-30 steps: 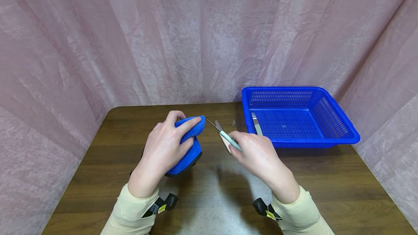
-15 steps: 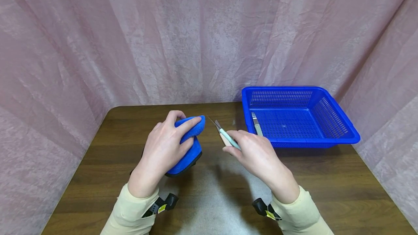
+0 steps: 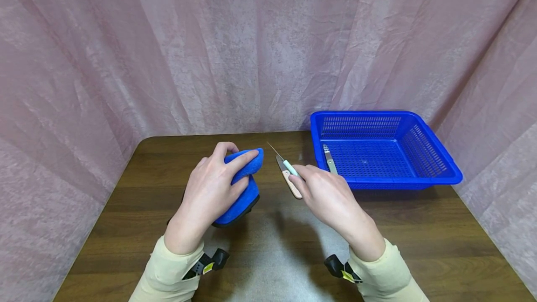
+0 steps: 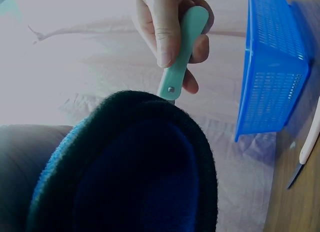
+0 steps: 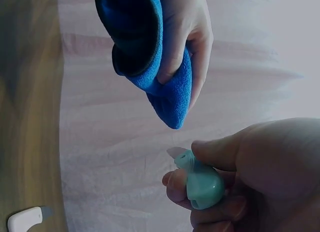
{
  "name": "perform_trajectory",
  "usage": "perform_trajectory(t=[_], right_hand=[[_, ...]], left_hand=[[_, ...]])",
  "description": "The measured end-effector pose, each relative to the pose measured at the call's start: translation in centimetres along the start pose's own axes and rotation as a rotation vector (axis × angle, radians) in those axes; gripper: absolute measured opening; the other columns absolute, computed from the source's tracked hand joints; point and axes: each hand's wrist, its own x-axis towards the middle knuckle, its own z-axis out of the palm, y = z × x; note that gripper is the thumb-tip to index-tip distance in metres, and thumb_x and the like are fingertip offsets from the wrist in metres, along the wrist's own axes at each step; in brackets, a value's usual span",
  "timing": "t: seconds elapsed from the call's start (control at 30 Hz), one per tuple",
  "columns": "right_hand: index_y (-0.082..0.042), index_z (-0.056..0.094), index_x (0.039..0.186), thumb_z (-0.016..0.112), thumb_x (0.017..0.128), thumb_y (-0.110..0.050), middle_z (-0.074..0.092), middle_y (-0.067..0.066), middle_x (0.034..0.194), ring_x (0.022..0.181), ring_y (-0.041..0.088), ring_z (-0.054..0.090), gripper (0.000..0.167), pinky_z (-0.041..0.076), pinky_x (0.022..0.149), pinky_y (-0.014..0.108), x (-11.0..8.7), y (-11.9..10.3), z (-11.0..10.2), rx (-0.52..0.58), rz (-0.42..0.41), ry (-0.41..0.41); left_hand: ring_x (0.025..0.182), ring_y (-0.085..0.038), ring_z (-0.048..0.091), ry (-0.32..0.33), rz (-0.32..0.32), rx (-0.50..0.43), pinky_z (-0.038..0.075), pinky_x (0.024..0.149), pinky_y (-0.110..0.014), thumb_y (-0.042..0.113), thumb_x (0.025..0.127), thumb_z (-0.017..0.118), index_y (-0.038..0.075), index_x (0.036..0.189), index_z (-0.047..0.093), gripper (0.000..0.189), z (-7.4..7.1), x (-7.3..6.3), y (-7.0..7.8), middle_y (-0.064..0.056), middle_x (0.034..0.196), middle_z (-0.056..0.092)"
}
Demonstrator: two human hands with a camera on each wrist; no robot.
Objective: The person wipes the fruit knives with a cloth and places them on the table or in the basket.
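Note:
My left hand [image 3: 209, 185] grips a folded blue cloth [image 3: 240, 206] with a dark edge. The right hand [image 3: 333, 199] pinches the mint-green handle of a small knife [image 3: 290, 168] between thumb and fingers. Its thin blade points up and left, just right of the cloth and apart from it in the head view. In the left wrist view the cloth [image 4: 145, 182] hides most of the blade below the knife's handle [image 4: 184, 51]. A second knife [image 3: 292, 185], with a cream handle and grey blade, lies on the table below the right hand.
A blue perforated basket [image 3: 394, 181] stands at the table's back right. Inside it, along the left wall, leans a tool [image 3: 330, 160] with a grey-green handle and a patterned metal end. A pink curtain [image 3: 251, 50] hangs behind the wooden table [image 3: 126, 209].
The right fingers have shifted on the mint-green knife, and its blade now points more steeply upward. More of the cream-handled knife shows beneath it. The left hand and the cloth have stayed put.

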Motion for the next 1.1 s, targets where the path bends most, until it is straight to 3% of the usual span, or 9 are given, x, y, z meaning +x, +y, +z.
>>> perform_trajectory(t=[0.17, 0.4, 0.7, 0.8, 0.97, 1.1], right_hand=[[-0.016, 0.078, 0.128, 0.071, 0.110, -0.027, 0.060, -0.006, 0.084, 0.068, 0.014, 0.054, 0.023, 0.049, 0.060, 0.040, 0.03, 0.02, -0.05, 0.002, -0.004, 0.048], [-0.017, 0.078, 0.126, 0.073, 0.108, -0.031, 0.061, -0.006, 0.085, 0.069, 0.014, 0.055, 0.024, 0.049, 0.061, 0.040, 0.10, 0.19, -0.02, 0.021, -0.019, 0.096], [-0.012, 0.076, 0.134, 0.064, 0.113, -0.020, 0.069, 0.000, 0.096, 0.076, 0.019, 0.063, 0.026, 0.055, 0.065, 0.044, -0.04, 0.21, 0.00, 0.016, -0.030, 0.096], [-0.014, 0.079, 0.128, 0.068, 0.111, -0.023, 0.067, -0.002, 0.093, 0.074, 0.017, 0.060, 0.022, 0.052, 0.063, 0.041, 0.01, 0.14, -0.05, 0.020, -0.016, 0.098], [-0.019, 0.076, 0.103, 0.073, 0.109, -0.034, 0.060, -0.006, 0.085, 0.067, 0.013, 0.053, 0.017, 0.046, 0.058, 0.038, 0.15, 0.07, -0.06, 0.023, 0.015, 0.072], [-0.021, 0.075, 0.099, 0.078, 0.104, -0.038, 0.060, -0.008, 0.084, 0.067, 0.013, 0.052, 0.018, 0.044, 0.057, 0.037, 0.14, 0.09, -0.16, 0.029, 0.034, 0.049]], left_hand=[[0.094, -0.040, 0.069, 0.003, 0.003, 0.000, 0.057, 0.078, -0.053, 0.020, 0.095, 0.082, 0.031, 0.148, 0.073, 0.055, 0.06, 0.02, 0.00, -0.015, 0.139, 0.060], [0.096, -0.040, 0.069, 0.000, 0.004, -0.001, 0.057, 0.078, -0.053, 0.020, 0.095, 0.082, 0.031, 0.148, 0.074, 0.054, 0.07, -0.01, -0.02, -0.015, 0.139, 0.060], [0.097, -0.039, 0.069, -0.004, 0.003, -0.004, 0.057, 0.079, -0.053, 0.020, 0.095, 0.082, 0.031, 0.148, 0.073, 0.055, 0.09, 0.00, -0.01, -0.016, 0.139, 0.060], [0.096, -0.039, 0.069, -0.001, 0.005, -0.001, 0.057, 0.078, -0.053, 0.020, 0.095, 0.082, 0.031, 0.148, 0.073, 0.054, 0.12, 0.01, -0.01, -0.016, 0.139, 0.060], [0.095, -0.040, 0.069, 0.003, 0.009, 0.000, 0.057, 0.077, -0.053, 0.020, 0.095, 0.082, 0.030, 0.148, 0.074, 0.054, 0.12, 0.01, -0.02, -0.016, 0.138, 0.060], [0.094, -0.039, 0.069, 0.010, 0.007, -0.003, 0.057, 0.077, -0.052, 0.019, 0.095, 0.082, 0.031, 0.148, 0.074, 0.055, 0.10, -0.01, -0.06, -0.016, 0.138, 0.060]])
